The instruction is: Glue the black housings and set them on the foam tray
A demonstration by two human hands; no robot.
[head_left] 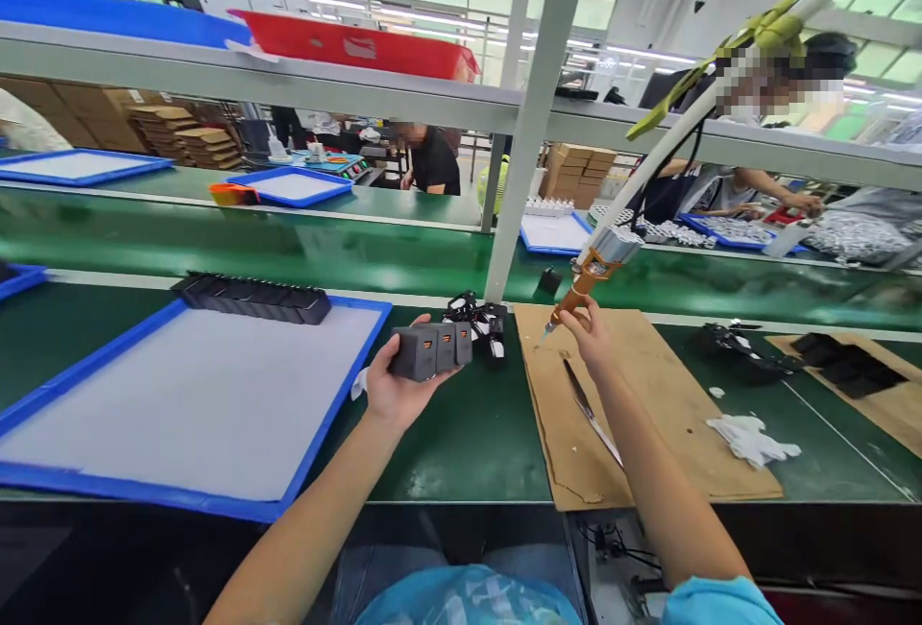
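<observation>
My left hand (395,398) is closed around three black charger blocks (430,352) in a row, raised over the bench, with their orange-lined USB ports facing me. The fingers of my right hand (592,337) grip an orange-brown dispensing valve (578,287), fixed to a pale overhead arm. Its thin needle tip points down to the left, above a cardboard sheet (663,414) and apart from the chargers. On that cardboard lie tweezers (592,416), partly covered by my right forearm. Behind the chargers sits a pile of small black and white parts (490,320).
To the left, a blue-rimmed tray (202,404) carries a row of black blocks (252,299) along its far edge. Crumpled white cloth (753,440) and a dark bundle (741,354) lie to the right. A metal post (529,126) rises behind the bench. People work beyond the shelf.
</observation>
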